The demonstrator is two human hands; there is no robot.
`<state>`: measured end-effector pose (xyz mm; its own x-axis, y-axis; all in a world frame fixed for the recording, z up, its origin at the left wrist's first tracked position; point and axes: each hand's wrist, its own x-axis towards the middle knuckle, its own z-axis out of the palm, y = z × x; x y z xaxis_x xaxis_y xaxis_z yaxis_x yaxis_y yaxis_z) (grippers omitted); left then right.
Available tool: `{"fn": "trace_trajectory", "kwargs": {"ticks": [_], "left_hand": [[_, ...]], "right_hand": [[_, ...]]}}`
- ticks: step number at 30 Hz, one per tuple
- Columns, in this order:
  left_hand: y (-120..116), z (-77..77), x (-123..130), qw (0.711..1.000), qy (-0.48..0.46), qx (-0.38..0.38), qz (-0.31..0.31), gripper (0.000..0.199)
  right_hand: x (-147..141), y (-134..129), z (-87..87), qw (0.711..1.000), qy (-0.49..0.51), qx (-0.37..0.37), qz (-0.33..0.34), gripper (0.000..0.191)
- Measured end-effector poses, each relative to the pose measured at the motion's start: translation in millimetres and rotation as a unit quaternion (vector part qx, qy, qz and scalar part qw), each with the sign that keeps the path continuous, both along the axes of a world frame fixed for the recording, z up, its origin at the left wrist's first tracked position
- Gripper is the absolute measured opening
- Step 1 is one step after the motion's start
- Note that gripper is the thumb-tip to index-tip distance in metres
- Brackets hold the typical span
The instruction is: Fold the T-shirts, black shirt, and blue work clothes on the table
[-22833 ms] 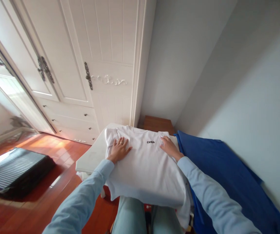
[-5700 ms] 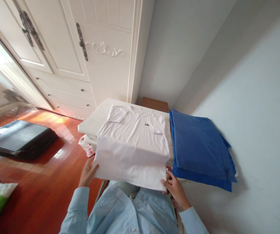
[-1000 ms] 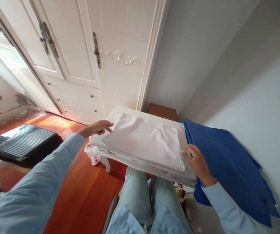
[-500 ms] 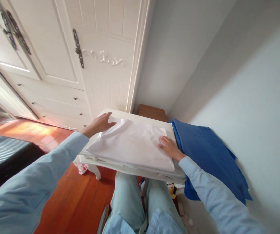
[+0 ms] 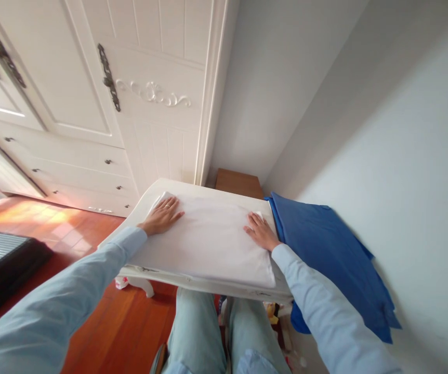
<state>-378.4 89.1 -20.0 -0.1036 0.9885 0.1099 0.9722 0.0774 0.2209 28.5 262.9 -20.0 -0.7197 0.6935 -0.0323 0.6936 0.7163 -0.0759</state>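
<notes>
A white cloth (image 5: 208,236) is spread over the top of a small white table (image 5: 200,188), its near edge close to the table's front. On the cloth's left side my left hand (image 5: 162,215) lies flat, fingers stretched out towards the far edge. My right hand (image 5: 261,231) rests flat on the cloth's right side, fingers extended. Neither hand grips anything. The cloth looks fairly smooth between the hands. Just right of my right hand, blue fabric (image 5: 325,249) hangs over the table's right end.
A white wardrobe (image 5: 161,132) with dark handles stands behind the table on the left. A brown wooden box or cabinet (image 5: 238,183) sits in the corner by the grey wall (image 5: 414,156). A black ridged suitcase (image 5: 9,265) lies on the wooden floor (image 5: 103,317).
My left hand has come down from a raised, curled pose to lie flat on the cloth. Wrinkles at the cloth's left side have smoothed out. My right hand still presses on its right side.
</notes>
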Motion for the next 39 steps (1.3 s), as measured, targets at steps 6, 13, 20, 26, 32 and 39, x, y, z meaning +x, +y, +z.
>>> {"fn": "trace_trajectory", "kwargs": {"ticks": [6,13,20,26,32,39], "left_hand": [[2,-1.7,2,0.999,0.011,0.017,0.034,0.079],[-3,3.3,-2,1.000,0.023,-0.004,0.008,0.090],[-6,8.8,-2,1.000,0.010,-0.020,0.001,0.092],[-9,28.2,21,0.999,0.015,0.014,0.026,0.067],[-38,56.8,105,0.914,-0.213,0.231,0.256,0.048],[-111,-3.0,260,0.775,-0.504,0.208,0.320,0.046]], "right_hand": [[2,1,-0.7,1.000,0.008,-0.011,-0.001,0.073],[4,2,-2.1,1.000,0.011,-0.008,0.008,0.072],[3,2,-1.6,1.000,0.019,-0.002,0.009,0.070],[0,-3,3.0,1.000,0.018,0.015,-0.002,0.067],[-9,-19,15.0,0.994,0.043,0.095,-0.015,0.059],[-1,-96,47.1,0.973,0.210,0.000,0.099,0.035]]}}
